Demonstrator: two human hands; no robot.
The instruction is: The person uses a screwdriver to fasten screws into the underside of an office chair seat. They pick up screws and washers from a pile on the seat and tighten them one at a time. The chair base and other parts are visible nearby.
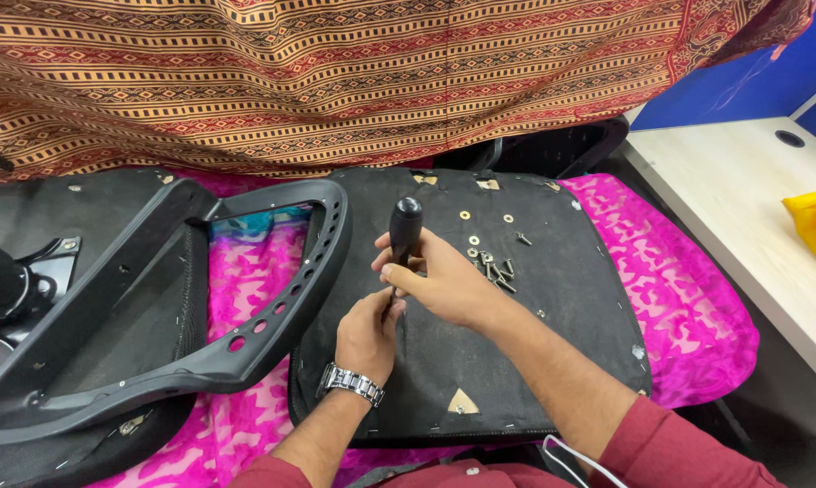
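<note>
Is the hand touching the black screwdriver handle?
Touching: the head view shows the right hand wrapped around the handle.

The person wears dark red, maroon-toned sleeves (pixel 670 443) pushed up to just below the elbows on both arms, leaving the forearms and both hands bare, a silver metal link wristwatch (pixel 352 382) on the left wrist, and a thin white cord (pixel 566 454) lying beside the right sleeve.
</note>
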